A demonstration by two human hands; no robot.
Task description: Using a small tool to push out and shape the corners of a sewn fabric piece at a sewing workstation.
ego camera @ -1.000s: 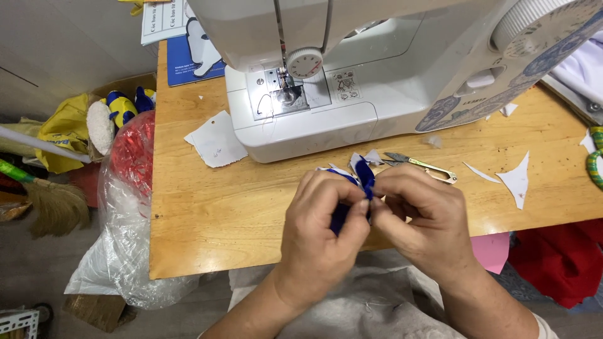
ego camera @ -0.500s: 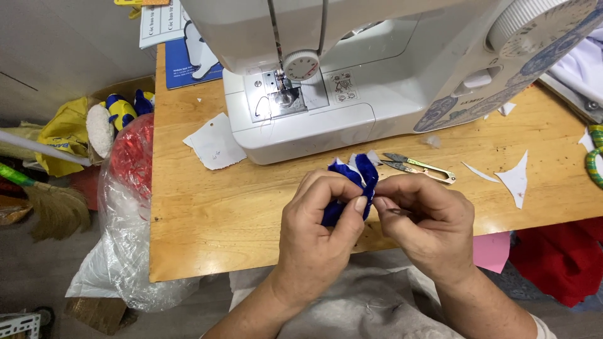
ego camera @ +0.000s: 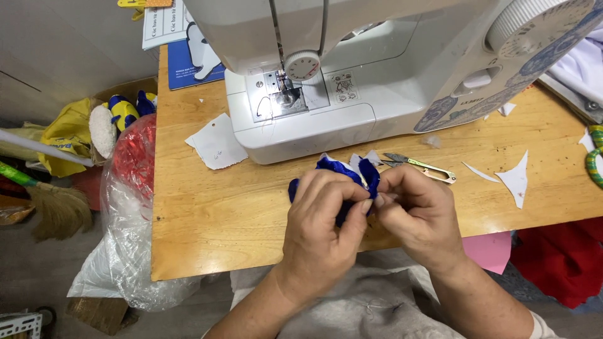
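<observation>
Both my hands meet over the front of a wooden table (ego camera: 207,220). My left hand (ego camera: 320,220) is closed around a small piece of blue fabric (ego camera: 342,172) with white patches. My right hand (ego camera: 418,213) pinches the same piece from the right side, thumb and fingers pressed together at its edge. Most of the fabric is hidden inside my fingers. Just behind my hands a pair of small thread snips (ego camera: 418,164) lies on the wood. A white sewing machine (ego camera: 352,81) stands at the back of the table.
White paper scraps lie on the table: a square one (ego camera: 217,144) left of the machine, pointed ones (ego camera: 516,182) at right. A clear plastic bag (ego camera: 129,207) with red material hangs off the left edge. A broom (ego camera: 44,201) lies on the floor. Red cloth (ego camera: 559,257) sits at lower right.
The blue fabric has been turned and gathered deeper into my left hand. Both hands stayed at the same spot in front of the machine.
</observation>
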